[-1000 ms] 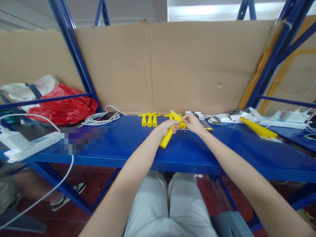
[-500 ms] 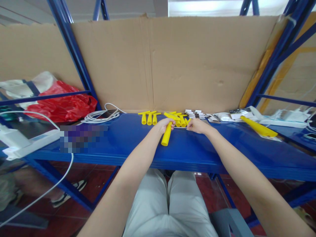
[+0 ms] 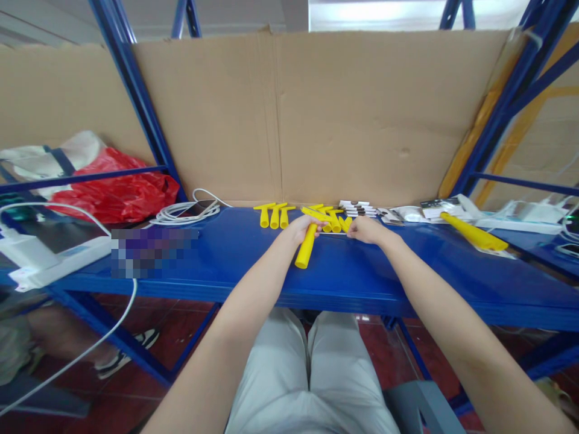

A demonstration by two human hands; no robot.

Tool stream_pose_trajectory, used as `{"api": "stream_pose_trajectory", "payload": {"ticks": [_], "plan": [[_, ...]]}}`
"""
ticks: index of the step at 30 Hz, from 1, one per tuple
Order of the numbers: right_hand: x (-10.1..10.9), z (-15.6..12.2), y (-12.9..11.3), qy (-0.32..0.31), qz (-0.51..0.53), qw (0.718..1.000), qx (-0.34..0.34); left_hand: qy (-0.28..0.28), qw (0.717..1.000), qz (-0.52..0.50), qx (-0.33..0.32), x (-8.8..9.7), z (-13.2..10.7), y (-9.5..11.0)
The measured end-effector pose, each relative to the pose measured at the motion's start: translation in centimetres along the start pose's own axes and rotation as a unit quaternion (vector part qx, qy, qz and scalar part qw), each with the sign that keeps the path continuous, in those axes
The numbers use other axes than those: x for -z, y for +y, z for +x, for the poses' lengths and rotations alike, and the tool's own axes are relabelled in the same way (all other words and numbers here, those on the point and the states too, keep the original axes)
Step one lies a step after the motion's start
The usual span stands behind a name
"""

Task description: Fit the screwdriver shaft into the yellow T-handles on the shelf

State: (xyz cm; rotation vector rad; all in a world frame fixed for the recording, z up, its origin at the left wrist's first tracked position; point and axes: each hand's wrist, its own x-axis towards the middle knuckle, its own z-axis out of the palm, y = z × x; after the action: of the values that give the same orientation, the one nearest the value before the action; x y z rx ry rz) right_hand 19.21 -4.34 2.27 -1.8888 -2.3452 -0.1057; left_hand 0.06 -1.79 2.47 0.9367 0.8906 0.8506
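My left hand (image 3: 300,229) is closed around a yellow T-shaped tool (image 3: 305,248), whose round, thick handle points toward me and down. The tool's flat yellow crosspiece (image 3: 316,213) shows just beyond my fingers. To the right, my right hand (image 3: 365,230) is held low over the table with its fingers pinched together; whatever is in them is hidden. Between my hands lie several more yellow T-shaped tools (image 3: 335,224), partly overlapped. Beyond my left hand, 3 similar yellow tools (image 3: 274,218) lie in a row, handles toward me.
Small black-and-white packets (image 3: 358,209) are stacked behind my right hand. A larger yellow tool (image 3: 474,232) lies farther right. On the blue table (image 3: 226,265) are a coiled white cable (image 3: 181,213) and a power strip (image 3: 67,262) at left. A cardboard sheet (image 3: 339,114) closes the back.
My right hand has shifted slightly right, away from the yellow tools between my hands. My left hand keeps its grip on the yellow tool almost unmoved.
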Motion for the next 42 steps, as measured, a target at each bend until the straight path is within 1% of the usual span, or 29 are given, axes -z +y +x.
{"api": "stream_pose_trajectory", "payload": {"ticks": [5, 10, 14, 18, 23, 28, 31, 35, 42], "plan": [[0.3, -0.1, 0.4, 0.001, -0.016, 1.0, -0.017, -0.01, 1.0, -0.003, 0.0, 0.0, 0.0, 0.0], [0.3, -0.1, 1.0, 0.033, 0.016, 0.999, -0.021, -0.009, 1.0, -0.004, -0.002, 0.0, 0.0, -0.1], [0.2, 0.1, 1.0, 0.009, -0.006, 1.0, -0.002, -0.014, 1.0, 0.001, 0.003, 0.1, 0.1, 0.0], [0.2, -0.1, 0.6, 0.007, -0.041, 0.999, 0.013, -0.014, 1.0, 0.003, 0.002, 0.0, 0.0, 0.0], [0.3, -0.7, -0.7, -0.024, -0.075, 0.997, -0.028, -0.011, 1.0, 0.015, 0.002, -0.2, -0.3, 0.1], [0.1, -1.0, -1.7, -0.039, -0.097, 0.993, -0.046, -0.016, 1.0, 0.022, 0.003, -0.2, -0.4, 0.2], [0.1, -1.1, -1.8, -0.046, -0.116, 0.991, -0.048, -0.023, 0.999, 0.024, 0.001, -0.2, -0.3, 0.1], [0.2, -1.1, -1.7, -0.037, -0.126, 0.991, -0.036, -0.025, 0.999, 0.027, -0.002, -0.1, -0.2, 0.1], [-0.1, -1.0, -1.7, -0.029, -0.119, 0.992, -0.042, -0.029, 0.999, 0.029, -0.004, 0.0, 0.0, 0.0]]}}
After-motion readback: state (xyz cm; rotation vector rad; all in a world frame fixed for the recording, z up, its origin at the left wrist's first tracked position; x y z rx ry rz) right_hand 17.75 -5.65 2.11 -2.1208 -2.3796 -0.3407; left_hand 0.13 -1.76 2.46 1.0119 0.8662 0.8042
